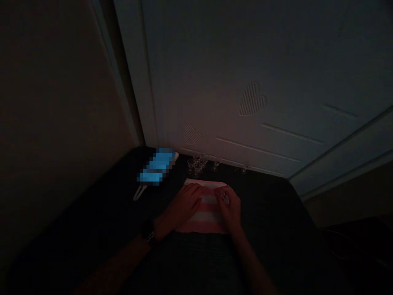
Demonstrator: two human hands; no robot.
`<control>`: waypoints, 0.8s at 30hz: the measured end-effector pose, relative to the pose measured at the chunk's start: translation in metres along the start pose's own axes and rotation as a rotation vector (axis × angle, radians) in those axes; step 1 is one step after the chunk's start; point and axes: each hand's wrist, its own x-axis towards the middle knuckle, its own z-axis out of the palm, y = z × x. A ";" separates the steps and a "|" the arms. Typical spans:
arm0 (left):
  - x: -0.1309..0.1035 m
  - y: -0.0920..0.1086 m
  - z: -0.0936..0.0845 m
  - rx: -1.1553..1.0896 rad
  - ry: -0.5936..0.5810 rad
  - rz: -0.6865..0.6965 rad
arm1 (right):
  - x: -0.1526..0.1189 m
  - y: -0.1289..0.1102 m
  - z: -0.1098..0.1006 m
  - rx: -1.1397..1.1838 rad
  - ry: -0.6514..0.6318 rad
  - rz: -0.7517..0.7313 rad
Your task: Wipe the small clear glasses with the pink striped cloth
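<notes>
A pink-and-white striped cloth (208, 216) lies spread on the dark tabletop in front of me. My left hand (186, 200) rests on the cloth's left part, fingers stretched out over it and a dark band on the wrist. Above the cloth's right side, my right hand (232, 207) has its fingers curled round a small clear glass (225, 196). Its details are hard to make out in the dim light. Behind the cloth stand several small stemmed glasses (198, 162) in a group, with a single one (216, 164) to their right and another small glass (245, 168) farther right.
A device with a lit, blurred-out screen (159, 164) lies at the back left of the dark table (264, 241), a white strap (139, 192) hanging off it. A pale panel with raised hearts (252, 99) rises directly behind the table. A wall (61, 102) stands on the left.
</notes>
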 end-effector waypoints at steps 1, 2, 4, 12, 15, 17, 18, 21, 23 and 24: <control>0.000 0.000 0.000 0.001 -0.007 -0.001 | 0.000 0.000 0.001 -0.005 -0.001 0.009; 0.000 0.000 0.001 0.000 -0.012 0.000 | 0.000 0.001 0.002 -0.012 -0.027 0.018; 0.000 0.000 0.001 -0.002 -0.022 0.006 | 0.001 0.004 0.007 -0.027 -0.121 0.025; 0.000 -0.004 0.004 0.012 -0.049 0.013 | 0.001 0.009 0.016 -0.149 -0.234 -0.038; 0.000 -0.004 0.004 0.016 -0.041 0.020 | -0.001 0.007 0.013 -0.195 -0.252 -0.061; 0.000 -0.003 0.004 0.019 -0.042 0.028 | -0.002 0.005 0.012 -0.200 -0.252 -0.055; 0.000 -0.003 0.004 0.020 -0.043 0.033 | -0.002 0.004 0.012 -0.186 -0.254 -0.048; 0.001 -0.004 0.005 0.019 -0.044 0.046 | -0.003 0.002 0.013 -0.096 -0.286 -0.041; 0.001 -0.005 0.006 0.015 -0.035 0.049 | -0.004 0.001 0.014 -0.025 -0.302 -0.046; 0.001 -0.006 0.006 0.012 -0.034 0.052 | -0.004 0.000 0.015 0.008 -0.307 -0.048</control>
